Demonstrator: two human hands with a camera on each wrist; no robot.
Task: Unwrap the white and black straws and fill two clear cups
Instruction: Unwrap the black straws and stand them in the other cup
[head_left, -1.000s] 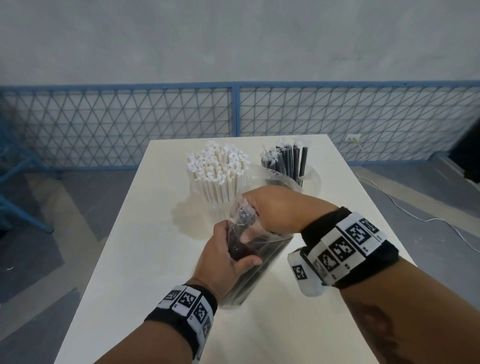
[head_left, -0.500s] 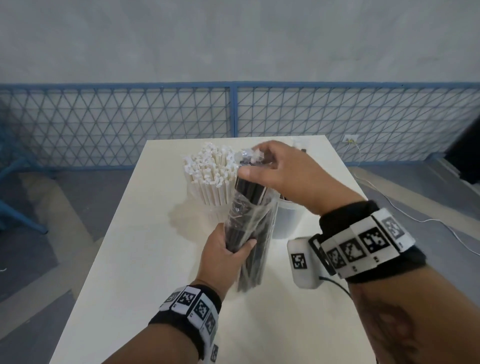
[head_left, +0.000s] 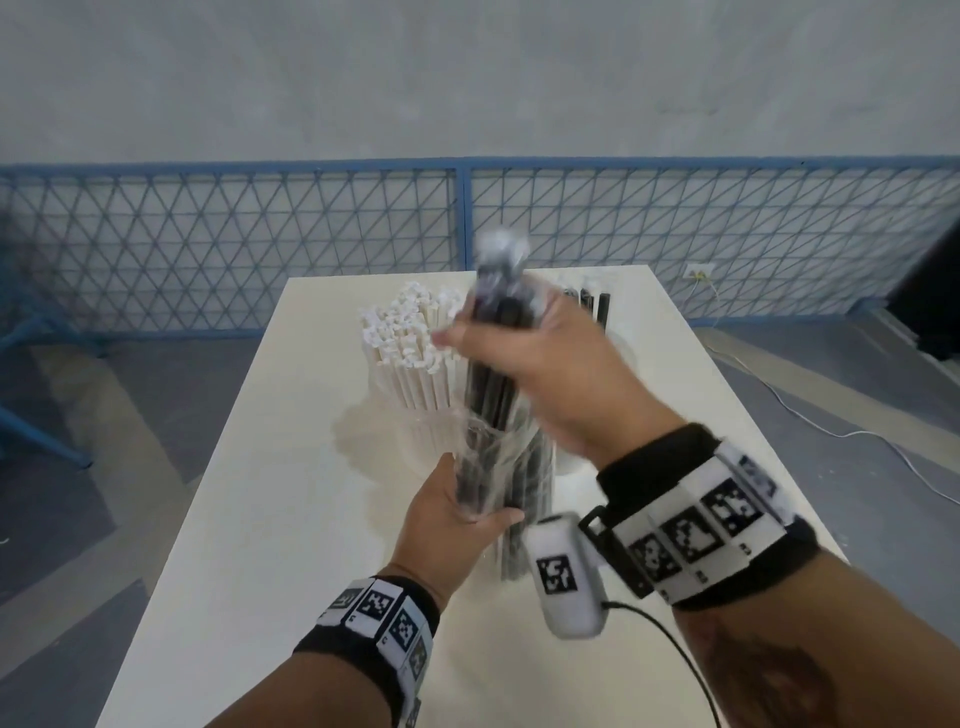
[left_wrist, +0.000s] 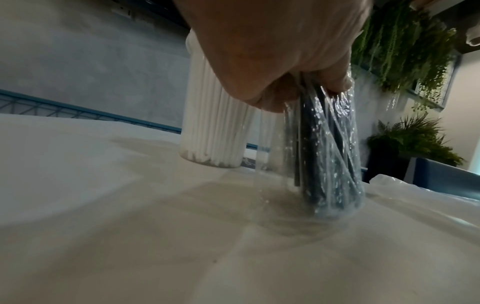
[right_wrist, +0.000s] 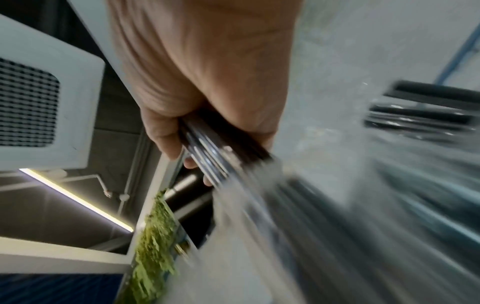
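Observation:
A bundle of black straws (head_left: 493, 384) stands upright, half out of its clear plastic wrapper (head_left: 498, 478). My left hand (head_left: 457, 512) grips the wrapper low down, its foot on the table (left_wrist: 335, 197). My right hand (head_left: 540, 353) grips the top of the black straws (right_wrist: 215, 156) and lifts them. Behind, a clear cup holds white straws (head_left: 410, 343), also in the left wrist view (left_wrist: 213, 127). A second cup with a few black straws (head_left: 597, 306) is mostly hidden behind my right hand.
The pale table (head_left: 270, 519) runs away from me, with a blue mesh fence (head_left: 234, 244) beyond its far edge. A loose clear plastic sheet (left_wrist: 426, 191) lies to the right of the wrapper. A white cable (head_left: 810, 421) trails on the floor at right.
My right hand has risen, drawing the black straws up out of the wrapper. My left hand has kept its grip on the wrapper, which now stands more upright.

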